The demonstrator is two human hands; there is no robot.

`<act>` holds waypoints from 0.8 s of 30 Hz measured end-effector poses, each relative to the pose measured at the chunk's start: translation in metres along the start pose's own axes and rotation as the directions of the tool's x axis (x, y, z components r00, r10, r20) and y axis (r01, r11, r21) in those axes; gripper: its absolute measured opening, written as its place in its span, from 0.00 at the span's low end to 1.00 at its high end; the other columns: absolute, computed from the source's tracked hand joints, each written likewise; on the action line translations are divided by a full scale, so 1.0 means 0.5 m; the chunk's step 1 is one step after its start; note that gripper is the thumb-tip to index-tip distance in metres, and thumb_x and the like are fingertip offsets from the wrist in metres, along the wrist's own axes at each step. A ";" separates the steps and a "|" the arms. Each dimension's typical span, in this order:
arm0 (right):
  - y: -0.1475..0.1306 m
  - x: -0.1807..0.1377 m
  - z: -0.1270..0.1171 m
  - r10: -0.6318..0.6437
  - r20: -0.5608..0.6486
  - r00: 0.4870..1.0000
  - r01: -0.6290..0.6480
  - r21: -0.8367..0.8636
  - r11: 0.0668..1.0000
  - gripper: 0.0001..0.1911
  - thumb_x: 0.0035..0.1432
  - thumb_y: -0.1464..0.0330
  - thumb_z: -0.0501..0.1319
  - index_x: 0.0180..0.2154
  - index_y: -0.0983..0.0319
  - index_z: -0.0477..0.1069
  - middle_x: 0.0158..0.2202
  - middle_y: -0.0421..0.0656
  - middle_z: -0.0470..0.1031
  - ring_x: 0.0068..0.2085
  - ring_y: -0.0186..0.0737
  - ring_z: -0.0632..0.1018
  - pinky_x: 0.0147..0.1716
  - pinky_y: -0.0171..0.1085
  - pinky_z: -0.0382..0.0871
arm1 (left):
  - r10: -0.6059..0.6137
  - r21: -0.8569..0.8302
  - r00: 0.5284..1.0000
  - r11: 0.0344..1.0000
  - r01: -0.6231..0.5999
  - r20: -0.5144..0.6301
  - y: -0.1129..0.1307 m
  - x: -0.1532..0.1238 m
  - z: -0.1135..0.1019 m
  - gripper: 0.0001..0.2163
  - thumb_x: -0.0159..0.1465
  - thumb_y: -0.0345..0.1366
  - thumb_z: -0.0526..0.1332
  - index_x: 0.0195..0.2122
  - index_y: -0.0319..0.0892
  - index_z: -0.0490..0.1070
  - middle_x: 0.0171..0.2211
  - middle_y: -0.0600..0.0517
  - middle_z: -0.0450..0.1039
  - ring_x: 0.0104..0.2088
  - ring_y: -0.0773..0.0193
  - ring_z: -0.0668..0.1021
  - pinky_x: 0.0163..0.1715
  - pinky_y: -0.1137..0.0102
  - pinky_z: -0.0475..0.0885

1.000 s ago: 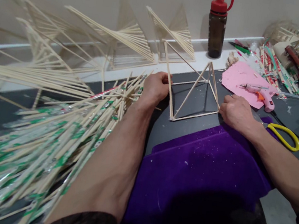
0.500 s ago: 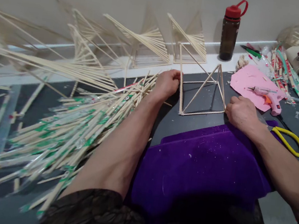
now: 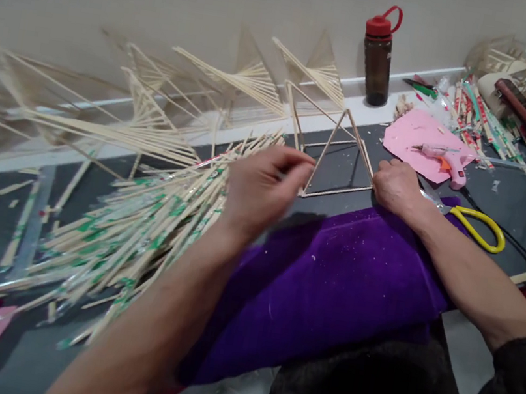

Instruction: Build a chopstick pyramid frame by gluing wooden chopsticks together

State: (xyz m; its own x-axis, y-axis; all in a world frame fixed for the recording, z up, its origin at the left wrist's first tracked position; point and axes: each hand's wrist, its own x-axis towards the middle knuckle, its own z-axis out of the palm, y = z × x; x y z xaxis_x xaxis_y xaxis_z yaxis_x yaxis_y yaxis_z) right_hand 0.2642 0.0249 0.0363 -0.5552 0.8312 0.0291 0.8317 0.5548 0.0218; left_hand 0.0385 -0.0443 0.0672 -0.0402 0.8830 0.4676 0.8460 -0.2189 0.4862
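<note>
A frame of thin wooden sticks (image 3: 336, 191) stands on the dark table, with slanted sticks rising from its base. My right hand (image 3: 397, 186) is closed on its right front corner, fingers curled around the stick end. My left hand (image 3: 264, 187) is raised in front of the frame's left corner, its thumb and forefinger bent with a gap between them. Nothing shows in that hand, which is slightly blurred. To its left lies a large heap of wooden chopsticks (image 3: 153, 233), many in clear and green wrappers.
Twisted stick models (image 3: 241, 78) line the wall beside a brown bottle (image 3: 377, 69). Right of the frame are a pink glue gun (image 3: 446, 160) on pink paper (image 3: 411, 130) and yellow-handled scissors (image 3: 480, 229). Purple cloth (image 3: 315, 277) covers the table's near edge.
My left hand has come away from the frame's left side and moved up and toward me. My right hand stays at the right corner. The view has shifted to the right.
</note>
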 end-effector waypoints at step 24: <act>0.033 -0.007 -0.039 0.052 0.131 0.990 -0.052 -0.005 0.999 0.21 0.66 0.72 0.55 0.52 0.62 0.83 0.50 0.52 0.81 0.47 0.45 0.78 0.39 0.39 0.63 | -0.010 0.207 0.918 0.975 -0.079 0.397 0.054 0.021 0.188 0.14 0.72 0.38 0.57 0.48 0.47 0.83 0.48 0.46 0.78 0.43 0.57 0.78 0.38 0.66 0.67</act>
State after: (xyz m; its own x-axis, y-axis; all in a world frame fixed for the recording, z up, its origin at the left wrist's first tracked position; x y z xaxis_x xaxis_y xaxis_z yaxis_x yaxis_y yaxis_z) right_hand 0.2797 0.0306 0.0561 -0.5059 0.8567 -0.1005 0.8595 0.5105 0.0255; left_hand 0.1112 -0.0019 0.0158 0.1656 0.9774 0.1314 0.9381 -0.1972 0.2846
